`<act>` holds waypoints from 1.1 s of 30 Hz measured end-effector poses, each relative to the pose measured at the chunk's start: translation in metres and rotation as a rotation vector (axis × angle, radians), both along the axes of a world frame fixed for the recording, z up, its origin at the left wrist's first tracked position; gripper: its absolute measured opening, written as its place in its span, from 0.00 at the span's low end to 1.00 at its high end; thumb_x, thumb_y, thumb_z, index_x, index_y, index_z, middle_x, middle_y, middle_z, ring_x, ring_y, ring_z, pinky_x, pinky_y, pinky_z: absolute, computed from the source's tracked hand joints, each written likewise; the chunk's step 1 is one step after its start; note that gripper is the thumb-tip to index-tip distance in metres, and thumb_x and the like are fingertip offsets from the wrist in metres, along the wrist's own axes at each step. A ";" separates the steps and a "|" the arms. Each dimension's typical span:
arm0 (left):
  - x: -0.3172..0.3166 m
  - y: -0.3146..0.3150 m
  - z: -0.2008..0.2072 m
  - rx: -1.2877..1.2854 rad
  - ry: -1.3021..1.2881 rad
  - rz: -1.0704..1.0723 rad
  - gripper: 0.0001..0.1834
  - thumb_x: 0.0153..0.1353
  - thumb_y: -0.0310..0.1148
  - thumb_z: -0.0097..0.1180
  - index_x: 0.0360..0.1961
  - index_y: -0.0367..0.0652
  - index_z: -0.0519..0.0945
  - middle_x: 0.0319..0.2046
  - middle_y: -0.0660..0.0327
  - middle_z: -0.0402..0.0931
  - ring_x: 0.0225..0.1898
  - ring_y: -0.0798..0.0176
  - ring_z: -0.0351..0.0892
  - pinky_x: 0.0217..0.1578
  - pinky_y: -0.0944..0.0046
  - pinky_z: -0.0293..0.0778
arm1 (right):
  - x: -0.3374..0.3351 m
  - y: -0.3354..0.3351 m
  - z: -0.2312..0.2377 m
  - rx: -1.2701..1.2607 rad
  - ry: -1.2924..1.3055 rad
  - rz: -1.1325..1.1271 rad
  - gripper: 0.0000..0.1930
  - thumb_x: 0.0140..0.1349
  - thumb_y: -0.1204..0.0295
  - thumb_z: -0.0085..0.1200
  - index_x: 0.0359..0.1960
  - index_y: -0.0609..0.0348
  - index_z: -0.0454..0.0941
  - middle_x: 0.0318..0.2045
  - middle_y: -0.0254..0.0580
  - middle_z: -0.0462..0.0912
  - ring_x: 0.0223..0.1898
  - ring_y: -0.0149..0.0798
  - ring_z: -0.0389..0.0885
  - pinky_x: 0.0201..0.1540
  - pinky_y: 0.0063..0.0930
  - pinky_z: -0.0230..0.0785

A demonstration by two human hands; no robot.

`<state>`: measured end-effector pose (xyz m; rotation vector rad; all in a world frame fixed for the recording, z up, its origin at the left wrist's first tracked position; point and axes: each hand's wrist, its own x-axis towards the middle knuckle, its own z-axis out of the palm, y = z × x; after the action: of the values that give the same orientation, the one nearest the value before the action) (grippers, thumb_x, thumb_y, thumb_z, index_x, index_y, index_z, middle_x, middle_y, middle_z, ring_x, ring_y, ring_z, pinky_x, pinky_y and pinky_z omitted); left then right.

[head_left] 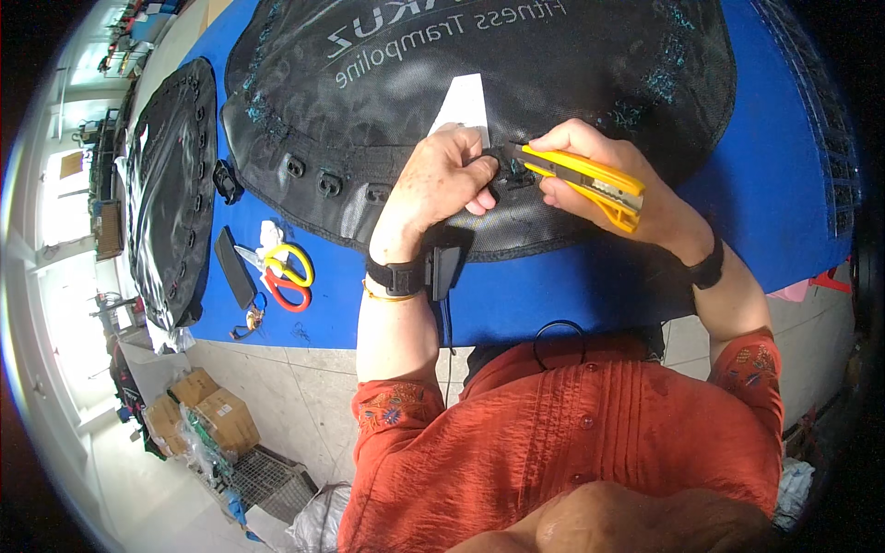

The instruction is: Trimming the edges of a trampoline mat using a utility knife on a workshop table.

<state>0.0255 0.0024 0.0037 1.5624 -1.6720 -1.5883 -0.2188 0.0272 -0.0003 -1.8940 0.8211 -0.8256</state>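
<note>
A round black trampoline mat (590, 69) covers much of the blue table (747, 217), its near edge lined with black plastic loops (329, 182). Around a yellow utility knife (613, 189) my right hand (604, 147) is closed, the knife's tip at the mat's edge webbing, close to a loop. Just left of the tip, my left hand (433, 180) pinches the webbing between thumb and fingers. Beyond the left hand a white tapered card (468, 97) lies on the mat, its lower end hidden by the fingers.
Teal thread scraps (659, 88) are scattered over the mat. Scissors with red and yellow handles (293, 300) lie at the left beside a black flat bar (236, 267). Another black mat (171, 194) lies along the far left. Cardboard boxes (226, 419) stand on the floor.
</note>
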 end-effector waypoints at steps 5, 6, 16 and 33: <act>0.002 -0.001 -0.003 0.013 0.027 0.005 0.12 0.66 0.24 0.57 0.26 0.35 0.70 0.25 0.59 0.75 0.23 0.67 0.86 0.23 0.69 0.81 | -0.001 0.000 0.001 0.000 0.034 0.021 0.17 0.67 0.71 0.61 0.54 0.62 0.74 0.38 0.43 0.85 0.38 0.36 0.87 0.43 0.26 0.77; 0.002 -0.001 -0.003 0.013 0.027 0.005 0.12 0.66 0.24 0.57 0.26 0.35 0.70 0.25 0.59 0.75 0.23 0.67 0.86 0.23 0.69 0.81 | -0.002 0.000 0.003 0.025 0.054 0.037 0.17 0.67 0.71 0.60 0.54 0.62 0.74 0.37 0.43 0.84 0.37 0.36 0.87 0.42 0.27 0.76; 0.003 -0.001 -0.004 -0.005 0.029 -0.018 0.11 0.67 0.24 0.57 0.27 0.37 0.69 0.24 0.61 0.75 0.24 0.67 0.85 0.23 0.68 0.81 | -0.010 -0.001 0.013 -0.026 0.115 0.106 0.14 0.65 0.74 0.60 0.50 0.61 0.75 0.35 0.42 0.82 0.35 0.39 0.86 0.40 0.26 0.75; 0.002 -0.001 -0.003 0.022 0.042 -0.021 0.07 0.65 0.20 0.52 0.28 0.35 0.72 0.22 0.61 0.76 0.23 0.68 0.85 0.24 0.68 0.81 | -0.011 0.000 0.014 0.073 0.072 0.153 0.14 0.62 0.73 0.63 0.46 0.59 0.72 0.31 0.45 0.81 0.31 0.46 0.84 0.34 0.31 0.72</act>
<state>0.0279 0.0015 0.0012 1.5164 -1.6598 -1.6433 -0.2299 0.0272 0.0138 -1.9044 0.7297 -0.6286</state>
